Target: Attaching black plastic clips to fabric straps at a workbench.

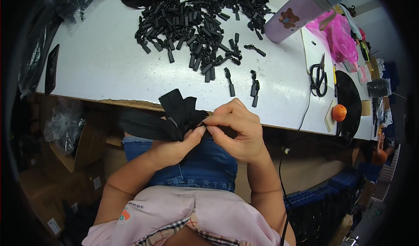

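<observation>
Over my lap, just off the table's front edge, my left hand (173,153) is closed on a bundle of black zipper tape (150,126). Several strips fan out above and to the left of its fingers. My right hand (240,130) meets the left thumb with thumb and forefinger pinched; whatever small dark thing lies between them is hidden. On the table beyond, a large heap of black zipper sliders (192,32) with long pulls is spread out. A single slider (230,82) and a pair of sliders (255,89) lie nearer my hands.
A lilac bottle (299,14) stands right of the heap. Farther right are black scissors (321,78), a pink plastic bag (338,38), an orange fruit (339,113) and a cable (307,110) over the edge. A dark phone-like slab (52,69) lies at the left end.
</observation>
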